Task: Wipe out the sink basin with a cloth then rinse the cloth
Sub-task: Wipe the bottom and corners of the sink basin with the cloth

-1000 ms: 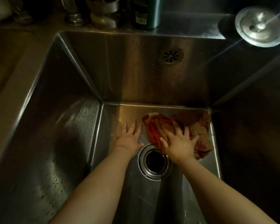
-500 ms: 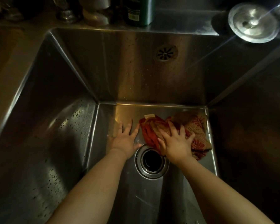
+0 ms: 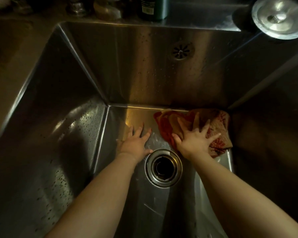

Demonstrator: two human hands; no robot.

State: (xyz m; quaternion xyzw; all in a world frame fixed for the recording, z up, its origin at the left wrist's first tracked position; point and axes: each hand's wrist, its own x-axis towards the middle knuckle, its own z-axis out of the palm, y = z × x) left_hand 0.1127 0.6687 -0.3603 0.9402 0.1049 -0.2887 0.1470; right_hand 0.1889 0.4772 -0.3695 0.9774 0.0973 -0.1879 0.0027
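A deep stainless steel sink basin point(image 3: 76, 152) fills the view, its left wall speckled with droplets. A red and tan patterned cloth point(image 3: 218, 133) lies bunched on the basin floor in the far right corner. My right hand point(image 3: 194, 140) presses flat on the cloth with fingers spread. My left hand point(image 3: 136, 143) rests flat on the bare basin floor, left of the cloth, holding nothing. The round drain point(image 3: 163, 167) sits just in front of both hands.
An overflow grille point(image 3: 181, 51) is set in the back wall. On the ledge behind stand a dark green bottle point(image 3: 153, 9) and several dim jars. A round metal sink stopper point(image 3: 279, 18) lies at the top right.
My right hand has pushed the cloth farther back and right, into the far right corner. The left hand stays flat by the drain.
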